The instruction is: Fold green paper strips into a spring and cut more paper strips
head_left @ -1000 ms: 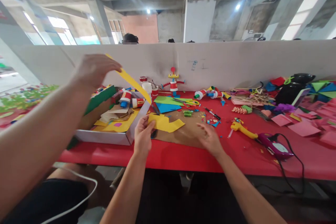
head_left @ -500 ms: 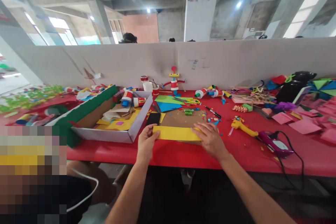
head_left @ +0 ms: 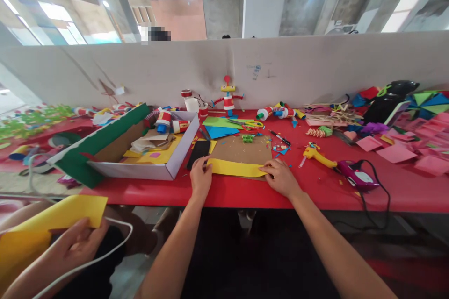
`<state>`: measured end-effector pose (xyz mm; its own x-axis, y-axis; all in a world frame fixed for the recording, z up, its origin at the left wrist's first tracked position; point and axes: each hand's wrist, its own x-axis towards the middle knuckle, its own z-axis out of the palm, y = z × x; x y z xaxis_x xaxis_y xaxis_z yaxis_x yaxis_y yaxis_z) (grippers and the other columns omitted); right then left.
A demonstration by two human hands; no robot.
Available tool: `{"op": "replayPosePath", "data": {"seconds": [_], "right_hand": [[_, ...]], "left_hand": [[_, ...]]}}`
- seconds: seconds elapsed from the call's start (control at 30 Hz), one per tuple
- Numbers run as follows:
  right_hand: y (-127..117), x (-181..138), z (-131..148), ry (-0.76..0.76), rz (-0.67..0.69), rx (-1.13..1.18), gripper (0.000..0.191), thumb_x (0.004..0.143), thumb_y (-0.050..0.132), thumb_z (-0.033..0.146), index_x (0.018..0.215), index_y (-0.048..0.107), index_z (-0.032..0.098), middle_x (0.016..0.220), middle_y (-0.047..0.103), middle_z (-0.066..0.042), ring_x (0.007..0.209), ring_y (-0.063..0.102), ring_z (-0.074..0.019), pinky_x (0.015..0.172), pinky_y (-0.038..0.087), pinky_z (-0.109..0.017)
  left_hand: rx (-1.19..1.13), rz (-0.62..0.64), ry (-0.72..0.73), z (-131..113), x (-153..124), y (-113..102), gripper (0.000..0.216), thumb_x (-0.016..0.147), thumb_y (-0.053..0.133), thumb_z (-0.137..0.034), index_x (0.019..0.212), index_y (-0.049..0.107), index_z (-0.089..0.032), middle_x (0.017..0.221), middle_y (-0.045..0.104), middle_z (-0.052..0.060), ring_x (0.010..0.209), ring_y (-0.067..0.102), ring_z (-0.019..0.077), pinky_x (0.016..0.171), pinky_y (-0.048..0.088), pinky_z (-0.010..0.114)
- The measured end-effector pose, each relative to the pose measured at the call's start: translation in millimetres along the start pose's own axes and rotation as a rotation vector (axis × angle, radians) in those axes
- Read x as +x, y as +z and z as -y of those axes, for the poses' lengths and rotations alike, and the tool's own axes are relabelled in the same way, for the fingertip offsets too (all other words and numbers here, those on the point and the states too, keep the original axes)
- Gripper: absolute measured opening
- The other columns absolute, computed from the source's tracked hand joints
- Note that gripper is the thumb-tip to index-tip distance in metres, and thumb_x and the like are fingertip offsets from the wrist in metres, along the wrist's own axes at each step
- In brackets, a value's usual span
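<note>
A strip of yellow paper [head_left: 235, 168] stretches between my hands above a brown cardboard sheet [head_left: 228, 149]. My left hand [head_left: 201, 176] pinches its left end, and my right hand [head_left: 280, 175] grips the right end. Just beyond the strip, a green paper coil [head_left: 247, 138] lies on the cardboard among small scraps. A black phone [head_left: 199, 153] rests near my left fingers. Behind, yellow-handled scissors [head_left: 250, 124] lie by green paper [head_left: 217, 122] and blue paper [head_left: 220, 131].
On the left stands an open box [head_left: 170, 168] with papers and cup pieces inside. A paper-cup robot figure [head_left: 228, 102] stands at the back. To the right are a yellow glue gun [head_left: 321, 157], a purple device [head_left: 358, 176] with a cord, and pink papers [head_left: 396, 149]. A neighbour's hand [head_left: 75, 243] holds yellow paper.
The yellow strip has been lowered toward the cardboard and now bows slightly, looking narrower. My hands have moved with it. The view has tilted down a little, and the neighbour's hand shows clearly.
</note>
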<state>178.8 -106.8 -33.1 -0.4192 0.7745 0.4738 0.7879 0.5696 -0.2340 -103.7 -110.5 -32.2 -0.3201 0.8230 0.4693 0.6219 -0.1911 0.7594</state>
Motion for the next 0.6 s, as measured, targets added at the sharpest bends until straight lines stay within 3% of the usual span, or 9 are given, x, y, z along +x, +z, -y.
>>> {"op": "replayPosePath", "data": {"seconds": [0.07,0.1,0.17,0.23,0.33,0.6], "right_hand": [[-0.1,-0.4,1.5,0.012,0.008,0.002,0.03,0.074,0.051,0.01,0.096,0.068,0.021,0.094,0.06,-0.006,0.089,0.05,-0.0201,0.081,0.04,-0.035],[-0.4,-0.6,2.5,0.01,0.014,0.001,0.03,0.074,0.051,0.011,0.097,0.068,0.02,0.094,0.059,-0.006,0.089,0.05,-0.0201,0.082,0.04,-0.035],[-1.6,-1.1,4.3,0.003,0.026,-0.006,0.03,0.075,0.051,0.013,0.098,0.068,0.021,0.096,0.059,-0.006,0.09,0.05,-0.02,0.082,0.039,-0.034],[-2.8,-1.4,5.8,0.004,0.033,-0.026,0.029,0.076,0.051,0.015,0.099,0.067,0.021,0.097,0.059,-0.006,0.091,0.049,-0.0201,0.082,0.039,-0.034],[-4.1,-1.3,7.5,0.038,0.021,-0.078,0.028,0.077,0.051,0.017,0.098,0.068,0.022,0.099,0.059,-0.006,0.093,0.049,-0.021,0.081,0.037,-0.035],[-4.6,-1.4,9.2,0.102,0.014,-0.133,0.025,0.079,0.05,0.019,0.097,0.068,0.022,0.099,0.06,-0.006,0.094,0.048,-0.0211,0.082,0.037,-0.034]], "left_hand": [[0.144,-0.034,0.136,-7.7,-3.0,-2.8,0.029,0.078,0.05,-0.018,0.104,0.063,-0.019,0.118,0.057,0.01,0.109,0.052,0.0239,0.094,0.041,0.041],[0.206,0.008,0.239,-12.0,-4.7,-3.1,0.028,0.079,0.051,-0.019,0.104,0.064,-0.021,0.12,0.057,0.009,0.116,0.047,0.0246,0.099,0.035,0.043],[0.273,0.229,0.451,-19.2,-8.2,-1.1,0.026,0.081,0.051,-0.024,0.104,0.065,-0.024,0.119,0.06,0.005,0.122,0.041,0.0232,0.105,0.028,0.043],[0.306,0.473,0.551,-22.8,-10.9,3.6,0.027,0.084,0.049,-0.028,0.106,0.064,-0.026,0.117,0.061,0.002,0.121,0.044,0.0204,0.105,0.027,0.042],[0.356,0.611,0.51,-21.6,-12.9,10.3,0.031,0.087,0.043,-0.033,0.112,0.06,-0.027,0.122,0.059,0.001,0.118,0.047,0.0176,0.105,0.029,0.039],[0.383,0.597,0.481,-17.7,-14.6,11.3,0.035,0.088,0.041,-0.035,0.116,0.058,-0.023,0.124,0.057,0.003,0.12,0.046,0.0184,0.105,0.03,0.037]]}}
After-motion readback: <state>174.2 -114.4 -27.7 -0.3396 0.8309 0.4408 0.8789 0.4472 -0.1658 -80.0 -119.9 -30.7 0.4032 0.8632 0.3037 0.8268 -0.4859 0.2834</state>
